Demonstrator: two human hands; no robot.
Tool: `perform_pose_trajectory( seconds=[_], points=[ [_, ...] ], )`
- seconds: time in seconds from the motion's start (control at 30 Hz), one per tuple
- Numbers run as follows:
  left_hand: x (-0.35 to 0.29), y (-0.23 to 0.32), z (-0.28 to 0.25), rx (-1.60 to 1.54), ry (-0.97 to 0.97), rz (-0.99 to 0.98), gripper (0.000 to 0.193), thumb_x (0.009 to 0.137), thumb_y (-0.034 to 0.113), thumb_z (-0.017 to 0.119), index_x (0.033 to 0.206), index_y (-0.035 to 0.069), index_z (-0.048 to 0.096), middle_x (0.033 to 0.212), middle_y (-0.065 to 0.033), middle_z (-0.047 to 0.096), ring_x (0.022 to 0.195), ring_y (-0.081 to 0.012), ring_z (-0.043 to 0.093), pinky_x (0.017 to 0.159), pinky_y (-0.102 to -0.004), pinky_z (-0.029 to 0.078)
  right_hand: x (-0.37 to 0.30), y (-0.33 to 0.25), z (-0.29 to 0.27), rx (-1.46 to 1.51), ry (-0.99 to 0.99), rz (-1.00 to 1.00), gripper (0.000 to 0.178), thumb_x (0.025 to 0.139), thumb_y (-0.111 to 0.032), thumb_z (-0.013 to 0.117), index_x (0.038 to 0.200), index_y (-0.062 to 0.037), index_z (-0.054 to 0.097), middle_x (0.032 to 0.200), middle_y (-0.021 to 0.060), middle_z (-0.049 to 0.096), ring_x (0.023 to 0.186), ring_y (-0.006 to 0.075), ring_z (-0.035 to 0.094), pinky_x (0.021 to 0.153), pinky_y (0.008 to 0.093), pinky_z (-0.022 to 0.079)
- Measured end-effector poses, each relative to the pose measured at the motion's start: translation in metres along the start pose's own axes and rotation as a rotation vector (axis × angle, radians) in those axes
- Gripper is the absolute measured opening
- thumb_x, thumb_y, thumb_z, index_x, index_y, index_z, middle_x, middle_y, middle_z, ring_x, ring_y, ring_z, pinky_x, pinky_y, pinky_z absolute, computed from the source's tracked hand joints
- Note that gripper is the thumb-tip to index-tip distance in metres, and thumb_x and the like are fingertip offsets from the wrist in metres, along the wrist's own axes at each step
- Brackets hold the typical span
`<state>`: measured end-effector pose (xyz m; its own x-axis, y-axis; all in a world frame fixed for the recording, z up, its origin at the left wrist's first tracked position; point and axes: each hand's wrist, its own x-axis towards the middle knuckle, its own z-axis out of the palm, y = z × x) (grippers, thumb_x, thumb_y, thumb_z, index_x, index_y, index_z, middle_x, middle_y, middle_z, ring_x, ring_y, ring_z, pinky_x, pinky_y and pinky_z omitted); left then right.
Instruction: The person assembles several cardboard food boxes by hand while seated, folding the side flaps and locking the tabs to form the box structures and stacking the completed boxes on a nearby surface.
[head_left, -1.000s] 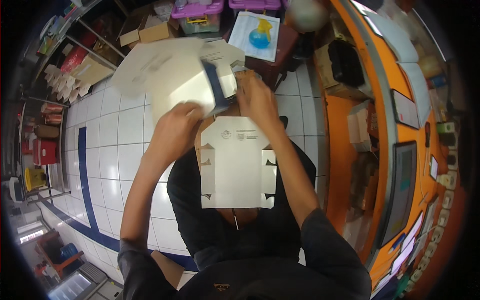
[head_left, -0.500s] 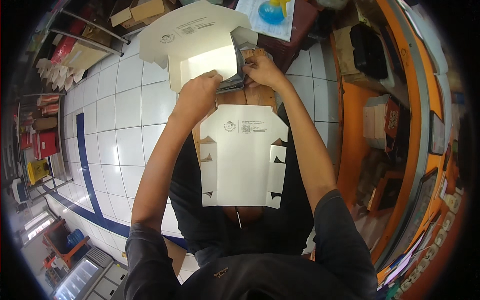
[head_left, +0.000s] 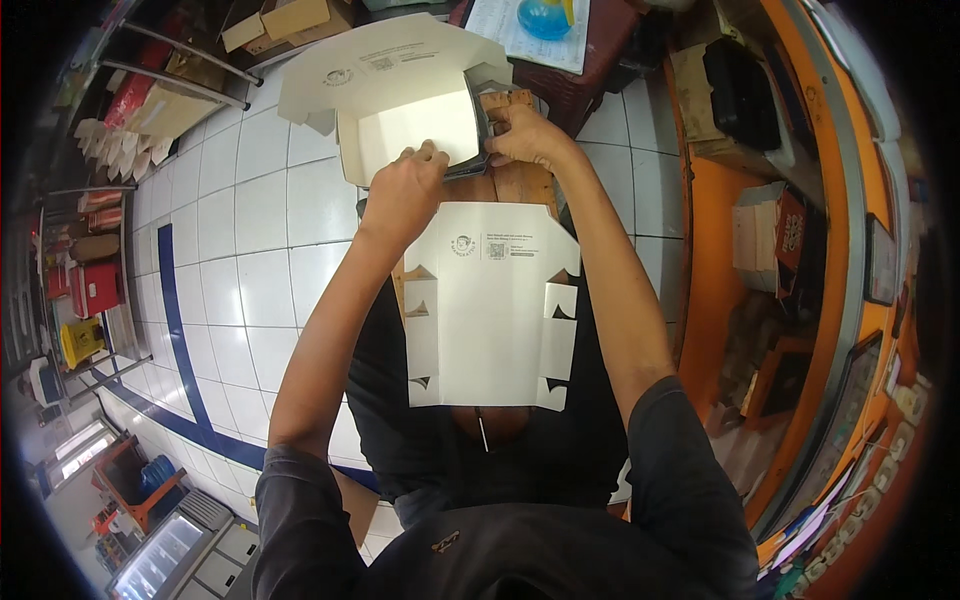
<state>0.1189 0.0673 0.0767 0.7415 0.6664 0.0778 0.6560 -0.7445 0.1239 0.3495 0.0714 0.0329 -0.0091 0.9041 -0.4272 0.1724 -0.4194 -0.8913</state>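
A cardboard food box (head_left: 352, 160), white inside and dark outside, stands on a wooden bench (head_left: 527, 188) in front of me. Its broad white lid (head_left: 400, 72) is raised at the far side. My left hand (head_left: 408, 188) is closed over the near wall, fingertips reaching inside the box. At the right near corner, my right hand (head_left: 525, 138) has its fingers bent and pinched on the dark side wall; exactly what lies under the fingertips is hidden. Closer to me, a flat unfolded box blank (head_left: 490, 320) with notched side flaps lies across the bench and my lap.
Beyond the box, a dark red stool (head_left: 600, 60) bears papers and a blue spray bottle (head_left: 545, 18). An orange shelf unit (head_left: 715, 255) with boxes runs along the right. To the left are white floor tiles (head_left: 220, 270) and a metal rack with packages (head_left: 90, 290).
The view has shifted slightly. The raised lid has come a little nearer to me, and my left fingers have shifted slightly along the near wall. Both hands stay at the box.
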Motion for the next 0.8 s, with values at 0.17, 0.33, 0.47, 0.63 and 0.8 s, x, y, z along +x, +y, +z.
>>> perform_pose_trajectory(
  seconds=[0.17, 0.33, 0.47, 0.63, 0.8],
  points=[
    [-0.003, -0.003, 0.001, -0.003, -0.018, 0.041, 0.017, 0.085, -0.004, 0.056, 0.1, 0.002, 0.062, 0.115, -0.013, 0.069, 0.098, -0.0323, 0.07, 0.078, -0.0442, 0.06, 0.012, -0.003, 0.013, -0.326, 0.325, -0.143, 0.032, 0.087, -0.018, 0.075, 0.114, -0.002, 0.075, 0.104, 0.0218, 0.076, 0.096, 0.0331, 0.075, 0.081, 0.0413, 0.062],
    [-0.003, -0.004, -0.016, -0.045, -0.021, 0.064, 0.02, 0.085, -0.003, 0.056, 0.103, 0.003, 0.064, 0.099, -0.0172, 0.071, 0.086, -0.036, 0.072, 0.073, -0.0465, 0.059, 0.011, -0.019, 0.02, -0.571, 0.515, -0.211, 0.026, 0.09, -0.028, 0.07, 0.103, -0.0072, 0.08, 0.098, 0.0256, 0.073, 0.098, 0.0417, 0.072, 0.094, 0.0473, 0.054],
    [0.002, -0.01, -0.016, 0.011, -0.012, 0.087, 0.012, 0.082, 0.001, 0.062, 0.093, 0.004, 0.067, 0.083, -0.0144, 0.071, 0.078, -0.0323, 0.072, 0.068, -0.043, 0.06, 0.012, -0.018, 0.022, -0.618, 0.566, -0.254, 0.026, 0.091, -0.027, 0.067, 0.098, -0.005, 0.079, 0.096, 0.0259, 0.073, 0.096, 0.0434, 0.071, 0.091, 0.0489, 0.055],
    [0.008, -0.014, -0.021, -0.007, -0.154, 0.062, 0.02, 0.089, 0.003, 0.06, 0.107, 0.006, 0.068, 0.081, -0.0181, 0.071, 0.081, -0.0376, 0.072, 0.07, -0.0472, 0.057, 0.014, -0.01, 0.023, -0.587, 0.599, -0.312, 0.027, 0.093, -0.027, 0.063, 0.096, -0.004, 0.078, 0.095, 0.0267, 0.073, 0.094, 0.0449, 0.071, 0.09, 0.0519, 0.054],
    [-0.002, -0.011, -0.039, -0.126, -0.179, 0.02, 0.023, 0.088, 0.022, 0.072, 0.105, 0.006, 0.071, 0.09, -0.0192, 0.074, 0.087, -0.0392, 0.072, 0.077, -0.0481, 0.057, 0.007, -0.021, 0.02, -0.519, 0.625, -0.28, 0.039, 0.099, -0.033, 0.054, 0.095, -0.0016, 0.077, 0.095, 0.0291, 0.071, 0.096, 0.048, 0.069, 0.093, 0.0523, 0.054]
  ],
)
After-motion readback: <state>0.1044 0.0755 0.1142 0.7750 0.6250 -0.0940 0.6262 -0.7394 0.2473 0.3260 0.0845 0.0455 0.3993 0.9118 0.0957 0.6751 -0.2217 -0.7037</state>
